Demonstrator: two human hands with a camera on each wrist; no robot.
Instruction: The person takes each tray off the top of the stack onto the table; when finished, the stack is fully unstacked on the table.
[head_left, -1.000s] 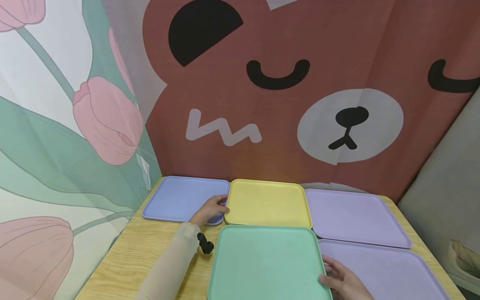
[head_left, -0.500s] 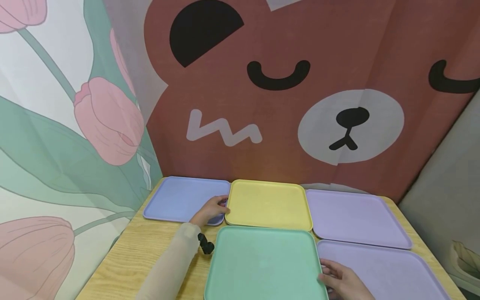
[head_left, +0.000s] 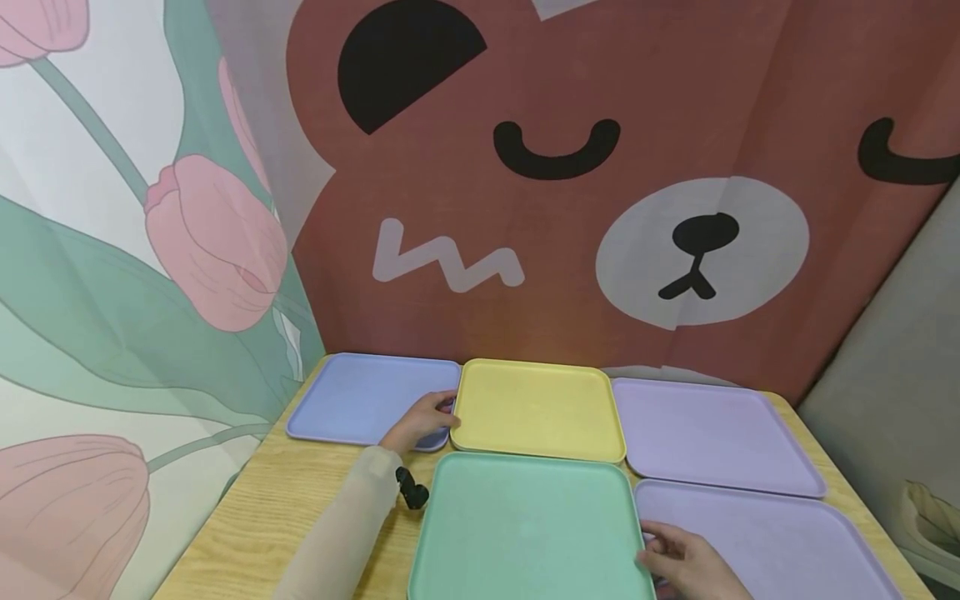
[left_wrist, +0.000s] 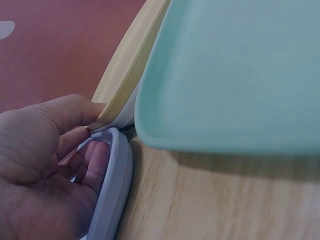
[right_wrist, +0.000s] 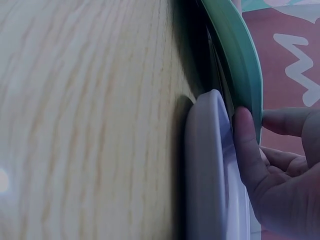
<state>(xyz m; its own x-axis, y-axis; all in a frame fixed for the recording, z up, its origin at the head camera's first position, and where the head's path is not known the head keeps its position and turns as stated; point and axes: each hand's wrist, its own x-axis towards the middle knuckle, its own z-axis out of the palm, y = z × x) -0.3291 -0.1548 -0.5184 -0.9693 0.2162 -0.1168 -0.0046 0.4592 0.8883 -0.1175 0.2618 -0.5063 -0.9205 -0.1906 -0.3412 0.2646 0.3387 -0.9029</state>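
Note:
My left hand point(head_left: 420, 419) pinches the left rim of the yellow tray point(head_left: 538, 410) between thumb and finger. In the left wrist view, the other fingers point(left_wrist: 96, 162) curl against the inner rim of the blue tray point(head_left: 363, 396). My right hand point(head_left: 690, 562) holds the green tray point(head_left: 528, 529) by its right rim, thumb on one face and a finger on the other. The right wrist view has the green tray's edge point(right_wrist: 246, 65) raised off the table, beside the lilac tray's rim point(right_wrist: 205, 165).
Two lilac trays lie on the right, the far one point(head_left: 716, 433) beside the yellow tray and the near one point(head_left: 757, 533) by my right hand. They rest on a wooden table point(head_left: 247, 517). A bear-print cloth point(head_left: 555, 275) hangs behind, a tulip-print cloth point(head_left: 90, 333) at left.
The green tray and my right hand have shifted slightly left and nearer since one second ago. During the last half second almost nothing moves. My left hand stays in place.

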